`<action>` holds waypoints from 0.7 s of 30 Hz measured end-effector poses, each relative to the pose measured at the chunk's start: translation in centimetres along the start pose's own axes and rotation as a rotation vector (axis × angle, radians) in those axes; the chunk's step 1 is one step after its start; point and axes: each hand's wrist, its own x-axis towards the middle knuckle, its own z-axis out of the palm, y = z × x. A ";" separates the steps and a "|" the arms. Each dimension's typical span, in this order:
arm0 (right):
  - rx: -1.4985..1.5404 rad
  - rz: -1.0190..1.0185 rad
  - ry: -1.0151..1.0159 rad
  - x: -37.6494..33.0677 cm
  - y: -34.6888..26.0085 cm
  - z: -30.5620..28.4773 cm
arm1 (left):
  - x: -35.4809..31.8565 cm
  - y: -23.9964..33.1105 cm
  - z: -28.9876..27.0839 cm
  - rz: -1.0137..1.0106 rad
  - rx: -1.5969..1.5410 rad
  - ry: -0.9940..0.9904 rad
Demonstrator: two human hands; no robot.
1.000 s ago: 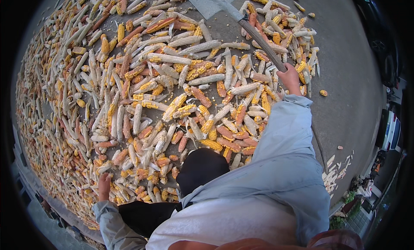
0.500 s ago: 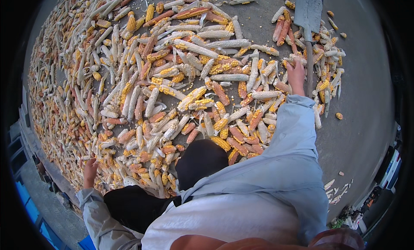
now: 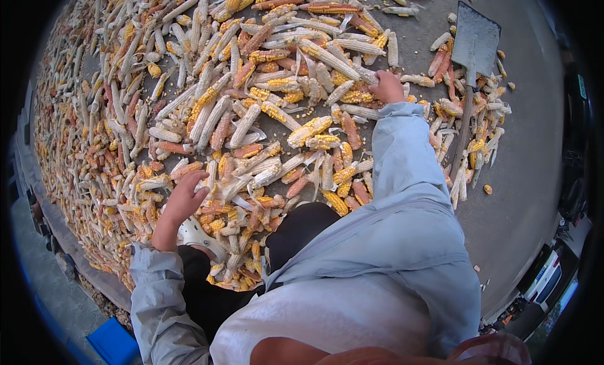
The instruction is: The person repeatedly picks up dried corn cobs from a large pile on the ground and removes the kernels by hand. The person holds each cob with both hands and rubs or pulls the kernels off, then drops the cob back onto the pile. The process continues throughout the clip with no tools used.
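**cobs lie bare but ungathered, shovel down, both hands at the corn**

the corn cobs (image 3: 309, 131) cover the ground from the far left to just in front of the person's knees, yellow, reddish and pale ones lying every which way. most have their husks off, with kernels showing; here and there a papery husk scrap (image 3: 241, 202) lies among them. so the husking looks largely done, while sorting or gathering looks barely begun: the spread is wide, mixed in colour and loose, and none of it in view sits in a container.

to the right, a smaller heap (image 3: 476, 145) lies partly apart from the main spread, with a strip of dark pavement (image 3: 531, 113) beyond it and a stray yellow cob (image 3: 487, 189) on that strip. the shovel (image 3: 476, 41) rests on this heap, its handle toward the person and no hand on it.

the right hand (image 3: 387, 87) reaches into the spread, fingers bent down by a pale cob (image 3: 363, 71); whether they pinch it i cannot tell. the left hand (image 3: 184, 200) is above the near cobs, beside a pale shoe (image 3: 202, 238), thumb apart from the fingers and nothing seen in its grasp.
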 end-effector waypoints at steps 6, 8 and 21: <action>1.888 0.083 -0.396 -7.5 -4.3 2.3 | 3.5 0.7 4.6 -0.076 -0.589 -0.071; 2.189 -0.033 -0.617 -9.8 -7.8 2.1 | 4.9 2.8 5.4 -0.104 -0.920 -0.155; 0.113 -0.088 0.237 -0.6 -9.2 4.3 | 6.2 5.1 8.2 -0.268 -1.827 -0.047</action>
